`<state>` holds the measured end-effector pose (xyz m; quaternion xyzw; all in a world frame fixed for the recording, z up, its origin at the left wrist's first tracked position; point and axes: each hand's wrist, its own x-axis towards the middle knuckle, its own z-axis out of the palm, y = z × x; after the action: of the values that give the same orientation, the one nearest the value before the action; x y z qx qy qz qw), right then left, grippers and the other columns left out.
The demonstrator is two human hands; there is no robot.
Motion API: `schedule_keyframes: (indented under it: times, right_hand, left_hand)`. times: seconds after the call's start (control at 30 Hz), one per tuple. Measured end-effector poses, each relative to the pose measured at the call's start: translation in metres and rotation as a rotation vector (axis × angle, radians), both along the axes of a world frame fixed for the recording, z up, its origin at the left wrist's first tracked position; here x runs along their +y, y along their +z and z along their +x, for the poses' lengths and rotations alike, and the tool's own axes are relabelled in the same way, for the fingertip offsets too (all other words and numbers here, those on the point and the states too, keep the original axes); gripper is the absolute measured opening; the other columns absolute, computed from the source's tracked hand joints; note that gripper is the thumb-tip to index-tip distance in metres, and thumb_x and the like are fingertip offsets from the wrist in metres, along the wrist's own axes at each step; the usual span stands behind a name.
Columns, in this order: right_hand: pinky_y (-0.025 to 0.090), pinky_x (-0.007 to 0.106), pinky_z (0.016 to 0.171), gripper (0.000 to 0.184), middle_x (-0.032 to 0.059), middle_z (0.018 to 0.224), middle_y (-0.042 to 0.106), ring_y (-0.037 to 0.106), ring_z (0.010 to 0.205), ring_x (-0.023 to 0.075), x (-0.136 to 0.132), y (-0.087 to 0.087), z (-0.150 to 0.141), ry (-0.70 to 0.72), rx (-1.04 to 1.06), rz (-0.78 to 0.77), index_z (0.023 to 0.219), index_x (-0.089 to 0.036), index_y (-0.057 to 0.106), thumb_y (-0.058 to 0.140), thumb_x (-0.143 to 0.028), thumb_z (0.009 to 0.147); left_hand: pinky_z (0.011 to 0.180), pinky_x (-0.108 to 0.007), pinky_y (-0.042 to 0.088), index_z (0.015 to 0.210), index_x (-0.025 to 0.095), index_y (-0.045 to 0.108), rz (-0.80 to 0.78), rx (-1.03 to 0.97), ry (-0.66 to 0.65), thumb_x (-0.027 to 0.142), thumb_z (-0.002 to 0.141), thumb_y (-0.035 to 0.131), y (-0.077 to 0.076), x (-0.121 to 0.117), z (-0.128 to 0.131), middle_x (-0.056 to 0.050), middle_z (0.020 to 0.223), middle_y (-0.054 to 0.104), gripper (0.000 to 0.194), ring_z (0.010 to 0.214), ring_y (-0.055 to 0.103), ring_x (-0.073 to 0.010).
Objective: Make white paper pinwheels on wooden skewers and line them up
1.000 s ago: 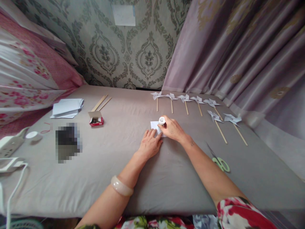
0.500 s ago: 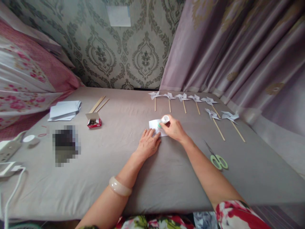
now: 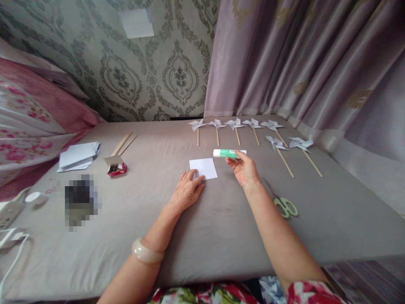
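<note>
Far left, power strip with white cable, then a small white round thing; paper stack beyond, pixelated object (can't identify) on the near side. Next, open red box, its flap by thin wooden sticks. Left hand lies flat, fingers extended, covering the near-left corner of the white paper square, mid-table. Right hand grips the green-and-white tube between thumb and fingers, lifted just right of the paper. Five pinwheels line the far edge behind it, two more nearer on the right. Green-handled scissors lie just right of the right forearm, crowding that side.
</note>
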<state>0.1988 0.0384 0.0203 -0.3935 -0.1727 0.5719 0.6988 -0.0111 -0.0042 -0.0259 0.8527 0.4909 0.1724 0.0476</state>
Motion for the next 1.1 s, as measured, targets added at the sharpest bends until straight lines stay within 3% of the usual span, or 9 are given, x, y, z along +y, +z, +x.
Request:
schedule_keyframes:
  times: [0.13,0.23,0.33,0.43,0.63,0.77,0.9,1.0,1.1]
  right_hand:
    - [0.057,0.016,0.050,0.009,0.0005,0.060,0.067,0.066,0.053,0.0109,0.001,0.001,0.003,0.099,0.181,-0.089,0.072,-0.015,0.057,0.065,-0.013,0.077]
    - [0.056,0.014,0.049,0.011,0.0007,0.059,0.067,0.065,0.052,0.0095,-0.003,0.002,-0.005,0.151,0.272,-0.160,0.073,-0.015,0.057,0.058,-0.012,0.083]
    - [0.054,0.013,0.047,0.015,0.0037,0.059,0.068,0.064,0.049,0.0090,-0.012,0.002,-0.026,0.255,0.330,-0.254,0.075,-0.013,0.059,0.052,-0.012,0.089]
    - [0.051,0.012,0.043,0.018,0.0056,0.060,0.068,0.062,0.047,0.0084,-0.026,0.000,-0.051,0.428,0.390,-0.314,0.079,-0.010,0.061,0.049,-0.016,0.092]
    - [0.041,0.010,0.034,0.025,-0.0002,0.052,0.063,0.054,0.038,0.0056,-0.046,-0.003,-0.075,0.556,0.367,-0.382,0.081,-0.013,0.061,0.043,-0.022,0.096]
    - [0.035,0.013,0.031,0.033,0.0060,0.059,0.067,0.051,0.037,0.0064,-0.046,-0.008,-0.072,0.690,0.036,-0.333,0.082,-0.011,0.063,0.048,-0.039,0.092]
    - [0.034,0.018,0.034,0.038,0.0043,0.062,0.066,0.048,0.039,0.0082,-0.038,-0.017,-0.056,0.440,-0.471,-0.079,0.080,-0.013,0.065,0.059,-0.051,0.081]
    - [0.048,0.027,0.057,0.025,0.0066,0.073,0.069,0.059,0.060,0.0157,-0.030,-0.027,-0.040,0.173,-1.078,0.152,0.079,-0.017,0.066,0.056,-0.039,0.082]
    - [0.045,0.037,0.085,0.018,0.0110,0.096,0.070,0.060,0.089,0.0236,-0.025,-0.035,-0.027,0.150,-1.568,0.296,0.089,-0.018,0.068,0.053,-0.024,0.081]
  left_hand:
    - [0.102,-0.047,0.039,0.102,0.022,0.069,0.043,-0.167,0.023,0.029,0.089,0.051,0.004,0.003,-0.001,-0.013,0.127,0.055,0.024,0.118,0.052,-0.0271]
    - [0.096,-0.043,0.044,0.088,0.020,0.071,0.031,-0.455,0.112,0.030,0.086,0.054,0.011,0.005,0.000,-0.011,0.112,0.065,0.019,0.105,0.061,-0.0240]
    - [0.092,-0.038,0.047,0.097,0.020,0.068,-0.068,-0.818,0.194,0.038,0.079,0.065,0.017,0.005,0.003,-0.008,0.101,0.069,0.026,0.097,0.063,-0.0212]
    - [0.092,-0.037,0.046,0.106,0.019,0.065,-0.190,-1.063,0.173,0.041,0.070,0.073,0.019,0.004,0.006,-0.007,0.102,0.069,0.042,0.099,0.063,-0.0213]
    - [0.084,-0.033,0.049,0.104,0.016,0.068,-0.327,-1.179,0.118,0.039,0.069,0.073,0.019,-0.002,0.010,-0.005,0.093,0.070,0.042,0.086,0.064,-0.0186]
    - [0.079,-0.031,0.051,0.093,0.017,0.070,-0.200,-1.168,0.215,0.041,0.069,0.072,0.024,0.004,-0.003,-0.004,0.088,0.070,0.033,0.085,0.064,-0.0194]
    - [0.073,-0.029,0.052,0.085,0.017,0.067,0.023,-1.127,0.461,0.046,0.070,0.068,0.033,0.015,-0.044,-0.003,0.083,0.068,0.032,0.077,0.064,-0.0179]
    - [0.071,-0.027,0.051,0.085,0.017,0.064,0.200,-0.989,0.701,0.047,0.071,0.064,0.039,0.020,-0.083,-0.003,0.082,0.066,0.034,0.074,0.061,-0.0165]
    - [0.071,-0.027,0.048,0.078,0.016,0.062,0.336,-0.810,0.901,0.044,0.072,0.062,0.039,0.022,-0.115,-0.004,0.078,0.062,0.028,0.074,0.058,-0.0167]
